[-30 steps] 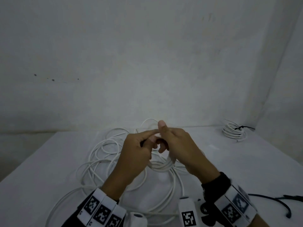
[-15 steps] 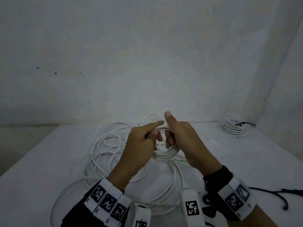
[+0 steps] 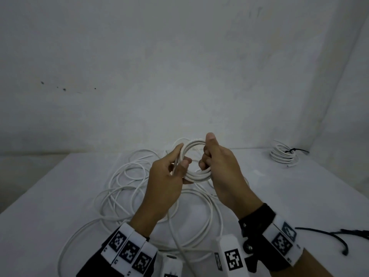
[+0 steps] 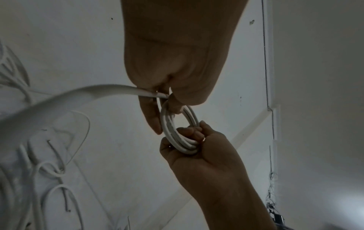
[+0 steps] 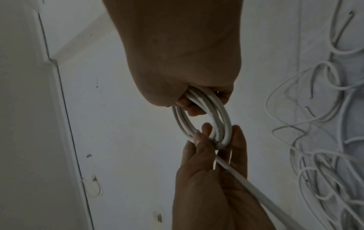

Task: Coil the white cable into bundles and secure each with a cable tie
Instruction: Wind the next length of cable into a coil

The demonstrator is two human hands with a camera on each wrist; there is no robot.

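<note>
A small coil of white cable (image 3: pixel 194 159) (image 4: pixel 177 129) (image 5: pixel 208 115) is held up above the table between both hands. My right hand (image 3: pixel 211 156) (image 5: pixel 197 99) grips the coil's right side, fingers curled through it and thumb raised. My left hand (image 3: pixel 179 162) (image 4: pixel 165 105) pinches the coil's left side, and the cable strand (image 4: pixel 69 99) (image 5: pixel 246 179) runs out across its palm. The loose white cable (image 3: pixel 127 188) lies in tangled loops on the white table (image 3: pixel 50 196) beneath the hands.
A finished white bundle (image 3: pixel 283 155) with a black tie sits at the table's far right corner. Black cable ties (image 3: pixel 329 236) lie on the table at the near right. A white wall (image 3: pixel 179 66) rises just behind the table.
Both hands rose and moved slightly apart. The coil, earlier hidden behind the fingers, now stands open as a ring between them, held by both hands.
</note>
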